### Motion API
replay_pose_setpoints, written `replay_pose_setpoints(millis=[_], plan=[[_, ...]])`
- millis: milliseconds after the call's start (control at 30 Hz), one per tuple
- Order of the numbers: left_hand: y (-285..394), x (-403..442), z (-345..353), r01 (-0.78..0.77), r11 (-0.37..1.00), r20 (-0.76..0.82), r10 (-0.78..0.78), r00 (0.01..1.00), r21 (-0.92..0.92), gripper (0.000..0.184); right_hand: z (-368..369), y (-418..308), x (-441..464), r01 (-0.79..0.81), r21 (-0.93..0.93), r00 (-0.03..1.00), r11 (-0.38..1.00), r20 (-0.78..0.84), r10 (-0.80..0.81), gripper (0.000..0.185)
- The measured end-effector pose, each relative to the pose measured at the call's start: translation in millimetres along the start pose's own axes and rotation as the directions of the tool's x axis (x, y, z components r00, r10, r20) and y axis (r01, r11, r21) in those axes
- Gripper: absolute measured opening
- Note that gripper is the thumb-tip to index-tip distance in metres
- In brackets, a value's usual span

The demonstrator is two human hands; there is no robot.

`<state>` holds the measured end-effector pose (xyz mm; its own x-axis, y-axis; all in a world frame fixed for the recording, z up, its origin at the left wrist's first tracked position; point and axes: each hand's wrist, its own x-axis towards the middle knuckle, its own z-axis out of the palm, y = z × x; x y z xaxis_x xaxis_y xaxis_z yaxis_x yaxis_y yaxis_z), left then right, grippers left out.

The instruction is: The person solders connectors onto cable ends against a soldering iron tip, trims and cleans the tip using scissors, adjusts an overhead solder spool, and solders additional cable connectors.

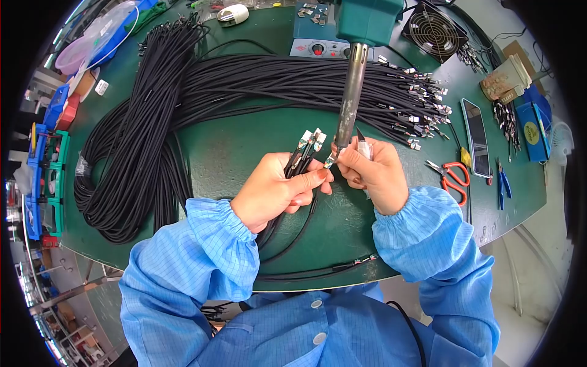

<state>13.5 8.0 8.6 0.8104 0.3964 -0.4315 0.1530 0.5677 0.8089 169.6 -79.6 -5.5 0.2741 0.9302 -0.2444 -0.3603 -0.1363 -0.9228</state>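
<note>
My left hand [278, 186] is closed round several black cables [298, 160] whose white and metal connector ends point up. One connector [329, 161] sticks out past its fingertips toward my right hand. My right hand [374, 168] is pinched on a tool with a dark pointed tip [361, 136] and a whitish wrapped part, close to that connector. Straight above, the metal nozzle [350, 98] of a green hot-air tool [370, 21] comes down to the right fingertips. What lies under those fingertips is hidden.
A large bundle of black cables [140, 122] covers the left and back of the green table [257, 137]. At the right are a phone [476, 137], red-handled scissors [455, 177], blue pliers [503, 185] and a cup [506, 79]. A fan [434, 32] stands at the back.
</note>
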Motion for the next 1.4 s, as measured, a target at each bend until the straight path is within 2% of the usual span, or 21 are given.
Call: replay_pose_setpoints(millis=[133,300,433,600,767,967,1100,1300,1400], plan=[[0.1,-0.7,-1.7,0.004,1.000,-0.008,-0.004,1.000,-0.014,0.010,0.8,0.8,2.1,-0.014,0.018,1.000,1.000,0.005,0.014,0.004],[-5.6,-0.1,-0.4,0.009,1.000,-0.035,-0.009,0.999,-0.007,0.011,-3.4,3.4,2.0,0.038,-0.100,0.999,0.994,-0.007,-0.039,0.004],[-13.5,-1.6,-0.2,-0.078,0.997,-0.028,0.078,0.997,-0.013,0.018,-1.9,-4.3,1.3,0.030,-0.058,0.993,0.998,-0.113,-0.037,0.014],[-11.3,-2.1,-3.5,-0.059,0.998,0.050,0.057,0.997,0.032,0.021,-4.9,-0.1,2.3,0.034,-0.053,0.999,0.998,-0.029,-0.035,0.013],[-14.0,-1.1,-3.4,-0.086,0.995,0.020,0.087,0.996,-0.041,0.020,-9.0,-1.0,1.1,0.001,0.063,1.000,0.998,0.021,-0.002,0.014],[-17.7,0.4,-2.5,-0.103,0.993,-0.030,0.102,0.994,-0.057,0.017,-8.3,-4.5,-2.0,-0.030,0.021,0.999,0.999,-0.017,0.031,0.014],[-16.7,2.1,-2.7,-0.331,0.926,-0.232,0.367,0.901,0.180,0.016,-4.4,-5.6,-3.0,0.004,-0.020,0.997,1.000,-0.079,-0.005,0.012],[-11.4,0.8,-9.8,-0.196,0.978,-0.242,0.209,0.948,0.074,0.016,-5.8,-1.1,-2.1,0.015,-0.025,0.998,1.000,-0.061,-0.016,0.011],[-11.4,2.1,3.2,-0.171,0.959,-0.230,0.223,0.947,0.225,0.018,-5.3,0.5,-2.1,0.036,-0.054,0.998,0.998,-0.049,-0.038,0.010]])
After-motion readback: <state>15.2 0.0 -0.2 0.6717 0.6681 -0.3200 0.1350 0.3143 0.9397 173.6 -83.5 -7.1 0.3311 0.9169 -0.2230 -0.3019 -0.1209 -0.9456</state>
